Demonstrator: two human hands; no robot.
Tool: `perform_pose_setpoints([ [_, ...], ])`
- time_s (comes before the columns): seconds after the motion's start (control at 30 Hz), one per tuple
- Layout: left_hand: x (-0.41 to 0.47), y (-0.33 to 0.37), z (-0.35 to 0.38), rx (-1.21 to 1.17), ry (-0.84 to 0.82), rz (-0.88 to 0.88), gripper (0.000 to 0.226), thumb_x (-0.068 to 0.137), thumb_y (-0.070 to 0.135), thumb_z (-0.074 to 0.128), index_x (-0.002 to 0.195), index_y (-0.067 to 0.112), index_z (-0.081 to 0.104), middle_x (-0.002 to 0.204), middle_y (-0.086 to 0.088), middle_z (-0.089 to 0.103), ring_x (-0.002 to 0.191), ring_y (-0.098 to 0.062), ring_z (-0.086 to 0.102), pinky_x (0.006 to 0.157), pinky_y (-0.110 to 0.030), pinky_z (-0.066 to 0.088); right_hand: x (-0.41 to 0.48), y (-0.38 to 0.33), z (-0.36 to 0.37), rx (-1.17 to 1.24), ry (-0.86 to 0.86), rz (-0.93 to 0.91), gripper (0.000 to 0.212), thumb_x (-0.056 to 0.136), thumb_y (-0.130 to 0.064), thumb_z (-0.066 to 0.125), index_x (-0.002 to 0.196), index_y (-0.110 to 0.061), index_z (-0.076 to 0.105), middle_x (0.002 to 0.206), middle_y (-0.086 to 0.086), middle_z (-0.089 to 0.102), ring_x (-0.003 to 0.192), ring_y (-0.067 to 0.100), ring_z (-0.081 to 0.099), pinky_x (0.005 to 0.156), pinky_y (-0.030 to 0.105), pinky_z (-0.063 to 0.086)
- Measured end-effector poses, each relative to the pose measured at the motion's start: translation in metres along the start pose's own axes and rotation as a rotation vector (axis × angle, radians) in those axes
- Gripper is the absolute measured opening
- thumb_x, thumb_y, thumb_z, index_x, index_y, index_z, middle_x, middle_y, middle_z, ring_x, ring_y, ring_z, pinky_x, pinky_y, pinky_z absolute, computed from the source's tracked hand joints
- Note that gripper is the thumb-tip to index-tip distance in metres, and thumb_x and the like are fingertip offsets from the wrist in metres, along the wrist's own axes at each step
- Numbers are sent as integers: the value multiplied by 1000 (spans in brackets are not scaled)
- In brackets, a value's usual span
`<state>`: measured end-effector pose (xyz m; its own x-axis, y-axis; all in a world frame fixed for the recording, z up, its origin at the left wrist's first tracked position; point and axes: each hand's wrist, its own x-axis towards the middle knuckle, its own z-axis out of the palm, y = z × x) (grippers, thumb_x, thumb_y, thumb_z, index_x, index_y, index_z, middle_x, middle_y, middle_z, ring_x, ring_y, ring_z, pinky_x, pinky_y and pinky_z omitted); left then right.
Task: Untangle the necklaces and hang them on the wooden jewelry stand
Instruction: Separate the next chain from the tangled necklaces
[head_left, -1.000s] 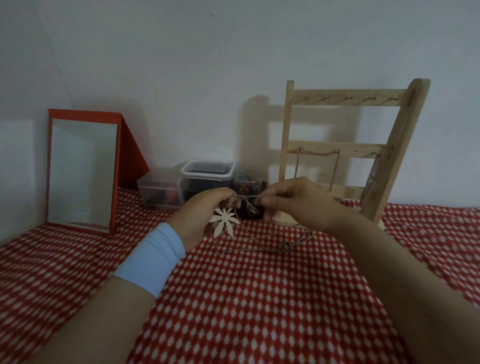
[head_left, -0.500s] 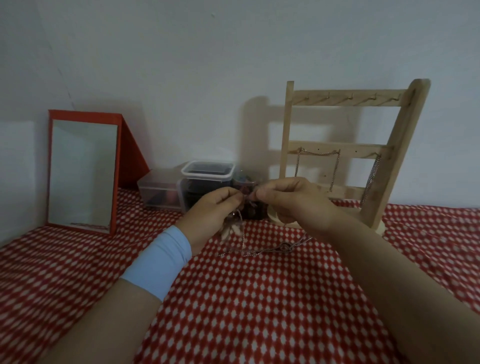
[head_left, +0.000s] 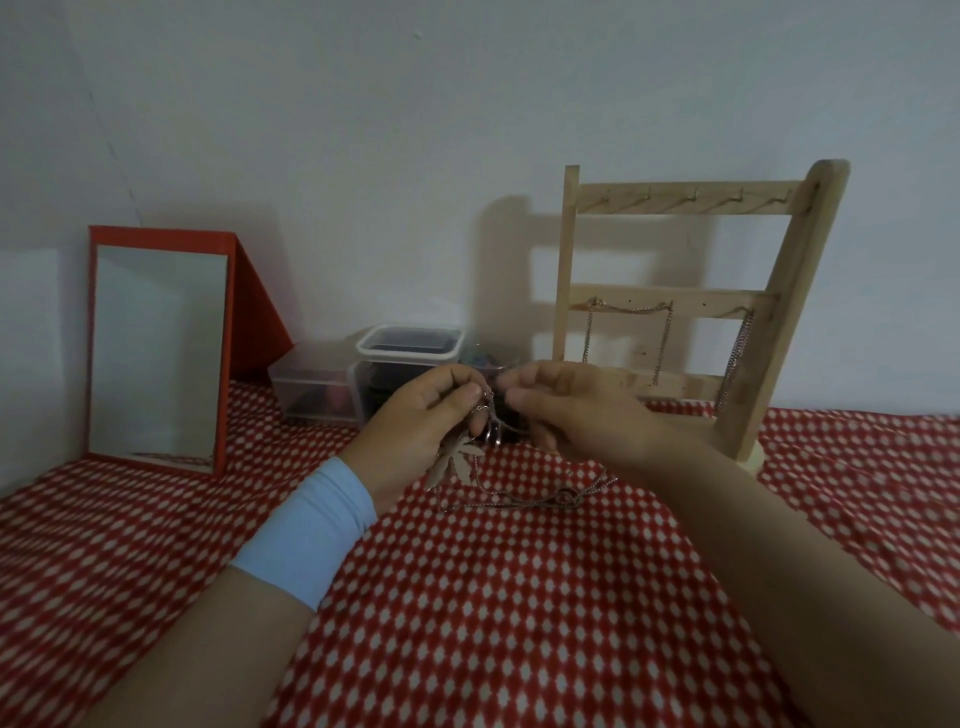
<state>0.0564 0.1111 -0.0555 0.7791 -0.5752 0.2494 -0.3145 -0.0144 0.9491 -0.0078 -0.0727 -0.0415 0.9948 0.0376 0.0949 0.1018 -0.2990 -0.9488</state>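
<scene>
At the far left a mirror in a red frame stands propped on the red-and-white patterned cloth, close to the wall. To its right sit two clear plastic boxes: a low box and, touching it, a taller box with a white lid.

In front of those boxes the left hand, with a pale blue wristband on its wrist, is raised above the cloth. Its thumb and forefinger pinch a fine strand of the tangled necklaces. A flat leaf pendant hangs from the strands just below that hand, near the heel of the palm. The rest of the chains droop in a loop between and under the two hands. Their lowest part, with a small ring-shaped piece, lies on or just over the cloth (which of the two cannot be told).

The right hand is held at the same height, its fingertips just beside those of the left. Its thumb and fingers are curled in and pinch the same bundle of chain, and strands trail off beneath it.

Behind the right hand, further right, the wooden jewelry stand stands on the cloth near the wall. One hung chain is draped along the middle bar with both ends hanging down. A second chain hangs at that bar's right end, beside the upright.
</scene>
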Motion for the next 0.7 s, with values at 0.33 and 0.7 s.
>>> perform_pose_setpoints([
  [0.33, -1, 3, -2, 87, 8, 14, 22, 102, 15, 44, 92, 16, 64, 79, 4, 72, 81, -8, 65, 81, -22, 49, 0, 0, -7, -134, -15, 6, 12, 91, -18, 73, 95, -7, 75, 71, 10, 69, 54, 5, 58, 58, 12, 47],
  [0.7, -2, 3, 2, 210, 15, -62, 20, 104, 20, 38, 95, 13, 54, 63, -7, 71, 58, -12, 65, 66, -26, 46, 4, 3, 3, -317, 307, -121, 7, 92, -17, 74, 87, -19, 70, 66, -5, 70, 53, 1, 60, 52, 14, 47],
])
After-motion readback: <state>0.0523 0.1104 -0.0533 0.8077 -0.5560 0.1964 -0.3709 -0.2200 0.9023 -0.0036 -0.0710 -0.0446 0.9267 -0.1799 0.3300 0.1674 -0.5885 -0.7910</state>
